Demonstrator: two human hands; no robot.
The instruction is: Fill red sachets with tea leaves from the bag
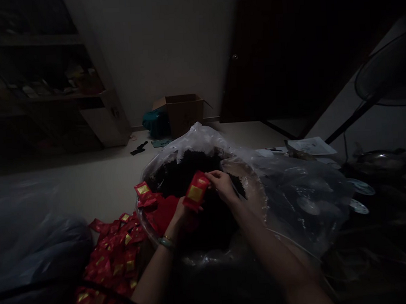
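A small red packet with a gold label (196,191) is held over a big clear plastic bag (287,197) full of dark loose material (190,168). My left hand (183,213) grips the packet's lower end; a bracelet sits on that wrist. My right hand (222,183) pinches the packet's top edge. A pile of several more red packets (116,252) lies at the lower left, some spilling onto the bag's rim (146,196).
The room is dim. A cardboard box (182,111) and a teal bag (155,122) stand by the far wall. Shelves (50,92) are at the left, a dark door (279,52) at the back, a fan (386,74) and papers (309,145) at the right.
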